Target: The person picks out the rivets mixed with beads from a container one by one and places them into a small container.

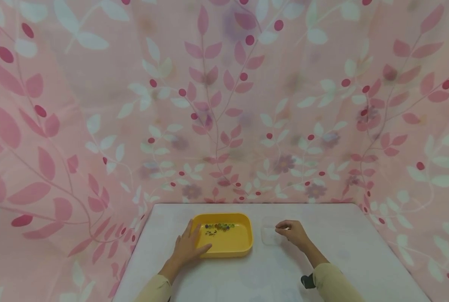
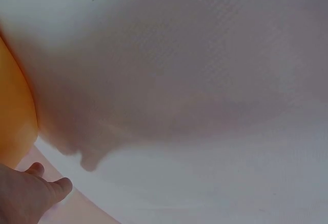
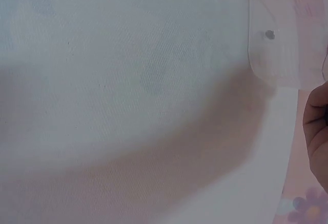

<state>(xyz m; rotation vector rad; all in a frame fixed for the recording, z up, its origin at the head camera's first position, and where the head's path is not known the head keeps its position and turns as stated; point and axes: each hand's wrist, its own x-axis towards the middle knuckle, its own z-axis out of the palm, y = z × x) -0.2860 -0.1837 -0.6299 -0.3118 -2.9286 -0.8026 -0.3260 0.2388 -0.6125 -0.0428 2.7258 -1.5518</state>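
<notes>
A yellow tray (image 1: 232,247) stands on the table, with a row of coloured glass marbles (image 1: 224,227) along its far part. Several small dark metallic bits (image 1: 211,233) lie just in front of them. My left hand (image 1: 186,247) rests at the tray's left side, fingers spread along the rim and thumb over the near edge. To the tray's right is a clear plastic box (image 1: 268,239). My right hand (image 1: 294,234) is over the box's right side, fingers bent and tips close together; I cannot tell whether they pinch anything. One small grey bit (image 3: 270,34) shows in the box.
The white tabletop (image 1: 224,281) runs back to a pink leaf-patterned cloth (image 1: 224,105) that hangs behind and at both sides. A dark strap or band (image 1: 307,281) sits by the right sleeve (image 1: 333,281).
</notes>
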